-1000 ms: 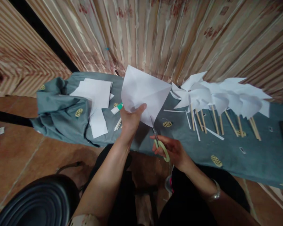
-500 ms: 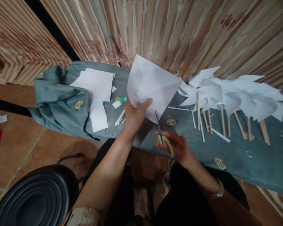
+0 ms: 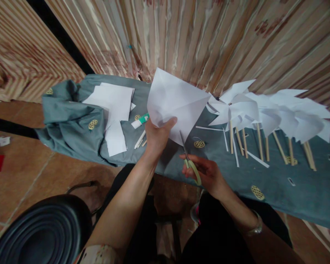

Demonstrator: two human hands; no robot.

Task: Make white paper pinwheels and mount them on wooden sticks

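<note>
My left hand (image 3: 158, 137) grips a creased white paper sheet (image 3: 178, 93) by its near left edge, thumb lying on top. The sheet is held above the cloth-covered table. Closed round the yellow-green handles of a pair of scissors (image 3: 191, 165), my right hand (image 3: 206, 172) is just below the sheet's near corner. The scissor blades point up and away, overlapping that corner. Whether they are cutting at this instant, I cannot tell.
Several white paper pinwheels (image 3: 244, 106) on wooden sticks lie to the right, with paper strips (image 3: 236, 154) beside them. Left are stacked paper sheets (image 3: 115, 99), a glue tube (image 3: 140, 120) and short white sticks (image 3: 139, 139). A dark round stool (image 3: 44, 231) stands at lower left.
The far corner of the sheet has dipped slightly and its right corner has shifted a little left. Both hands keep their holds; the scissors have barely moved.
</note>
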